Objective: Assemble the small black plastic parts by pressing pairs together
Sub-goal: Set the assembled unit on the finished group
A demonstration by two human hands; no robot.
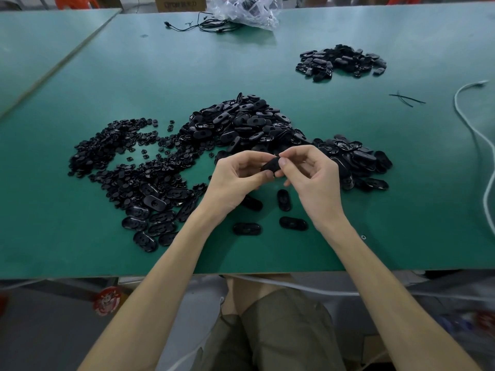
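Observation:
Both hands meet above the green table [401,210] around one black oval part [270,166]. My left hand [235,178] cradles it from below and the left. My right hand [310,172] pinches its upper right end with thumb and forefinger. Behind the hands lies a big heap of black oval shells [241,124], with more ovals to the right [356,159]. A spread of small round black pieces [120,156] covers the left. Several loose ovals [293,223] lie on the table under my wrists.
A separate pile of black parts [342,61] sits far right at the back. A clear plastic bag [246,9] and black cable [203,24] lie at the far edge. A white cord [474,135] runs down the right side. Black twist ties [407,99] lie nearby.

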